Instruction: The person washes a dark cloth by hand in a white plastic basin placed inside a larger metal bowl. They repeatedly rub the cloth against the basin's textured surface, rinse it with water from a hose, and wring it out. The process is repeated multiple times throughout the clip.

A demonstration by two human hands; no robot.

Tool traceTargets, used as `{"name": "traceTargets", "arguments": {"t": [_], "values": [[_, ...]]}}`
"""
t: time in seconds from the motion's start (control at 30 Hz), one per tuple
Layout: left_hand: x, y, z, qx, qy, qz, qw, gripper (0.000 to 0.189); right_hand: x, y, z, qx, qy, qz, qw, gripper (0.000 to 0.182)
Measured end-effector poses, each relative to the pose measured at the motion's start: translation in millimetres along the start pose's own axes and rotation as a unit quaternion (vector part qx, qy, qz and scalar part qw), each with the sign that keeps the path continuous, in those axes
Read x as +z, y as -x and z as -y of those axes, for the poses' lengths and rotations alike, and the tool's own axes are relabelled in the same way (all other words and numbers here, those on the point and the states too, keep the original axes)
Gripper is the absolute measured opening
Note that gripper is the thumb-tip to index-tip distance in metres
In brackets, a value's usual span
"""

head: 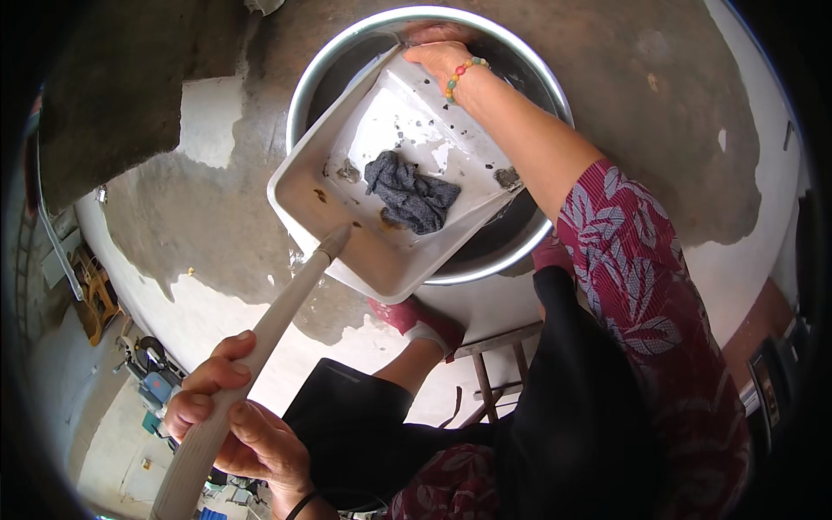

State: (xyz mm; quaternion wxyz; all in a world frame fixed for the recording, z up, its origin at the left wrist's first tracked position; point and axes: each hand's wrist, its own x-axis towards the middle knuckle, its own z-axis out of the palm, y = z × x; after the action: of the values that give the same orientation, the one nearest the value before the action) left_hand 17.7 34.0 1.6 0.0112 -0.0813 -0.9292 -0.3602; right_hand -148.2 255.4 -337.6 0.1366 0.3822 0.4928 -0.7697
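Observation:
My left hand is wrapped round the pale handle of a white plastic dustpan. The dustpan lies tilted across the rim of a large round metal basin. A crumpled dark grey cloth rests in the pan, with dark specks and small clumps of dirt scattered around it. My right hand, with a beaded bracelet at the wrist, is at the pan's far edge inside the basin. Its fingers are partly hidden, so I cannot tell whether they grip the edge. Dark liquid seems to fill the basin.
The concrete floor around the basin has large dark wet-looking patches. A wooden stool stands by my legs, and my red shoes are close to the basin. Off to the left are a yellow chair and a motorbike.

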Motion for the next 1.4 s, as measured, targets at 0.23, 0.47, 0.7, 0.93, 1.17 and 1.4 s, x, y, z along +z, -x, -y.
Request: {"name": "traceTargets", "arguments": {"t": [0.23,0.47,0.7,0.93,1.17,1.4], "values": [[-2,1,1,0.002,0.005,0.002,1.0,0.024,3,-11,-7,0.032,0.036,-0.016,0.999,0.038],[-2,1,0,-0.001,-0.004,-0.006,1.0,0.025,-44,-14,-48,0.095,0.056,0.059,0.992,0.025],[1,1,-2,-0.009,0.027,-0.016,0.999,0.025,-81,74,-41,0.097,0.117,0.005,0.988,0.036],[0,1,0,-0.009,0.023,-0.02,0.999,0.026,-84,85,-50,0.082,0.098,-0.024,0.991,0.035],[3,-1,2,0.0,0.032,-0.023,0.999,0.028,-59,34,-29,0.084,0.072,0.001,0.994,0.03],[-1,0,1,-0.007,0.005,-0.022,1.0,0.024,-61,52,-46,-0.003,0.155,-0.041,0.987,0.027]]}}
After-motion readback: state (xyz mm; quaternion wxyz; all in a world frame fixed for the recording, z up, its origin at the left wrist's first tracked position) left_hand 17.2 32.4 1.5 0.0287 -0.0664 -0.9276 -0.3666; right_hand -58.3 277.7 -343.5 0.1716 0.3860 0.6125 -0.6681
